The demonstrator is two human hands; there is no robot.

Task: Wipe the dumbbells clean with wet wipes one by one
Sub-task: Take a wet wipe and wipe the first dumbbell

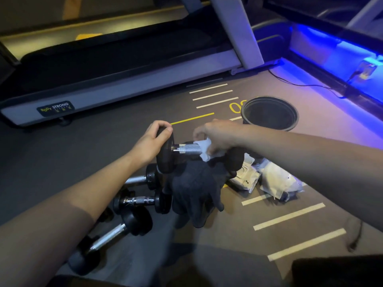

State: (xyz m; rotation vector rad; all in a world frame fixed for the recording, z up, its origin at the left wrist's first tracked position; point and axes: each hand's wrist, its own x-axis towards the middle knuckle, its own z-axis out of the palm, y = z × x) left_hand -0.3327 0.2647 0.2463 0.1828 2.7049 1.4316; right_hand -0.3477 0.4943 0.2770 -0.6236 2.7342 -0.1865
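The dumbbell in hand is held up off the floor, just above a heap of dark cloth and in front of the black bin. The left hand clamps over its near black plate, fingers curled across the top edge and thumb pressed to the face. The right hand pinches a wet wipe folded around the far part of the knurled metal handle, fingertips closed down on the cloth.

The step looks to be wiping the handle. To do it well, I would keep the left hand's grip firm so the bar cannot roll, then draw the wipe along the knurling toward the left plate and twist it round the bar, since grime sits in the grooves. The underside of the handle is hidden from here, so it needs a deliberate turn. The collars beside each plate and the plate faces likely still need a pass, including the patch the left hand covers.

Below and left of the held dumbbell, three more dumbbells lie on the floor, close together; whether they are already clean I cannot tell. To the right of the held dumbbell, just beside the dark cloth, lie white packets, probably the wipe supply. Beyond the bin stands a treadmill.
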